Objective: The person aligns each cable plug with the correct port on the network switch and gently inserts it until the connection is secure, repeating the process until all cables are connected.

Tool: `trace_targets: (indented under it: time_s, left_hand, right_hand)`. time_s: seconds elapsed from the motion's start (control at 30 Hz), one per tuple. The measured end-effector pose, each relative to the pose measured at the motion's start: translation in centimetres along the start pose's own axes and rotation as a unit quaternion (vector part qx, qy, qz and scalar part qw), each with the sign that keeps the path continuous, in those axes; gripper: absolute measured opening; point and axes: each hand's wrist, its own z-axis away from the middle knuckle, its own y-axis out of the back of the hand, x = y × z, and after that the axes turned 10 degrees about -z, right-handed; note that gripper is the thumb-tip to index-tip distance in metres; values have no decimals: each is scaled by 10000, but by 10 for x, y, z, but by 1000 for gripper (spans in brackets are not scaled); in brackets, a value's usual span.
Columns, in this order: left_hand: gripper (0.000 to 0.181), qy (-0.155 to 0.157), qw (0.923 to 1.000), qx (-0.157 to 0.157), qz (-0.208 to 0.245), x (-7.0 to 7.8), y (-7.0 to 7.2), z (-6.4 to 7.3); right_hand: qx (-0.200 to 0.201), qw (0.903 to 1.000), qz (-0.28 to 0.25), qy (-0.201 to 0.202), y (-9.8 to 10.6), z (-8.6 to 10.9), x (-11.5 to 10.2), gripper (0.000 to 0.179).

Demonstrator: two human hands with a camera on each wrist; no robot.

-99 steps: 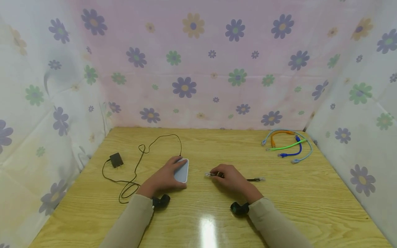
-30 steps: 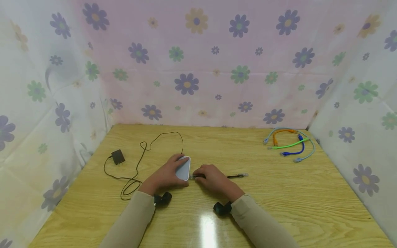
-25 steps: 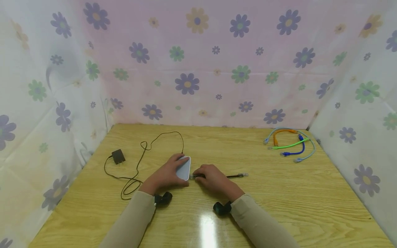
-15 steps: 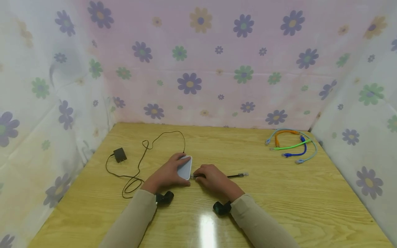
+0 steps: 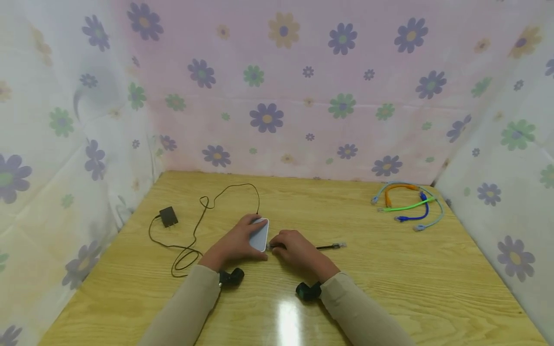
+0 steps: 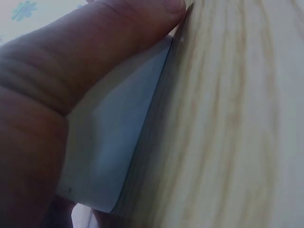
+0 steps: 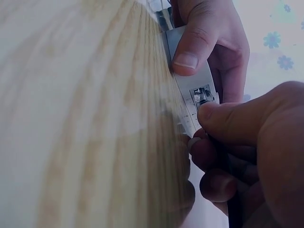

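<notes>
My left hand [image 5: 235,242] grips a small white network switch [image 5: 259,235] with a grey top, thumb on the near side and fingers at the far side. In the left wrist view, the thumb lies along the white casing [image 6: 114,128]. My right hand [image 5: 298,250] pinches one end of a short black Ethernet cable [image 5: 324,247] against the switch's right side. The right wrist view shows the clear plug [image 7: 202,96] at a port opening; how deep it sits I cannot tell. The cable's other clear plug [image 5: 342,245] lies to the right on the table.
A thin black cord runs from the switch's back to a black power adapter [image 5: 168,216] on the left. Orange [image 5: 402,186], green [image 5: 409,207], blue [image 5: 426,211] and light blue [image 5: 440,211] patch cables lie at the back right. Flowered cloth [image 5: 277,120] walls the table.
Since about three seconds ago, my right hand has moved left, bringing the black cable's plug up to the switch. Over the last second both hands have hardly moved; the head view shifted slightly.
</notes>
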Motion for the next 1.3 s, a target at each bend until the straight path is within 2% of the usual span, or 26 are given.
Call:
trace_targets:
  time_s: [0.37,0.77,1.13,1.3]
  left_hand:
    - [100,89,10000,-6,15,4,2,0]
    - [101,246,9996,-50,127,7,4,2]
    - [102,335,9985,-54,434,6,3,0]
    - [103,279,9990,-58,344,3,0,1]
  right_hand:
    - [103,9999,61,-63,-1,2,0,21]
    - [92,9979,165,-616,3,6,-1,22]
    - [148,9959,389,-800,17,27,10,19]
    - [158,9956,458,-799,19,36,13,18]
